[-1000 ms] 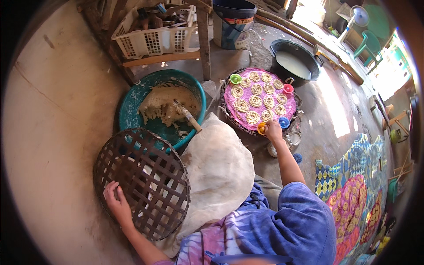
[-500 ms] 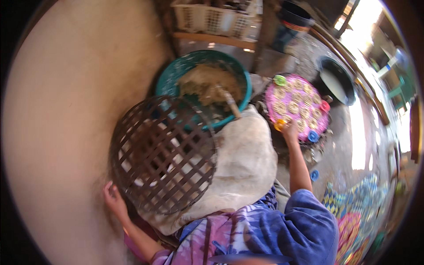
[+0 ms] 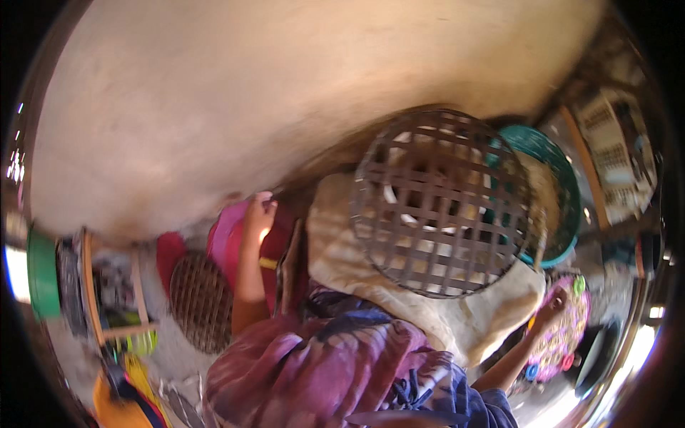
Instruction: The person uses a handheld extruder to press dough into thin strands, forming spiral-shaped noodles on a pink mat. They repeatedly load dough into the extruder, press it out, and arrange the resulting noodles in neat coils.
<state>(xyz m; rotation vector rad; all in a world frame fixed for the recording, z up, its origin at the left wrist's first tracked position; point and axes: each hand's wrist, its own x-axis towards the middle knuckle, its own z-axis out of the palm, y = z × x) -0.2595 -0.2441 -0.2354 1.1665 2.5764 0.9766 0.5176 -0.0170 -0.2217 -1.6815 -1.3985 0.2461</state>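
My left hand (image 3: 261, 208) is raised over a red and pink container (image 3: 221, 239) beside the wall, fingers apart and nothing visible in them. To the right, my right hand (image 3: 555, 307) is over a round pink tray (image 3: 553, 349) with several pale rings of dough or batter on it; its fingers are dark and blurred. Coloured plastic pieces sit round the tray's rim, including a green one (image 3: 578, 284) and a red one (image 3: 568, 362). A round lattice-woven rack (image 3: 442, 207) rests in front of me, over a pale cloth (image 3: 342, 239) on my lap.
Behind the rack stands a teal basin (image 3: 573, 214) with a tan mass and a stick in it. A cream plastic crate (image 3: 606, 146) is at the far right. Another woven rack (image 3: 202, 299) lies at left, near a wooden frame (image 3: 90, 285). A plain wall (image 3: 250, 93) borders the far side.
My view has swung left, so the rack, basin and tray appear farther right. My left hand is now over the red container; my right hand has shifted from the orange piece further over the tray.
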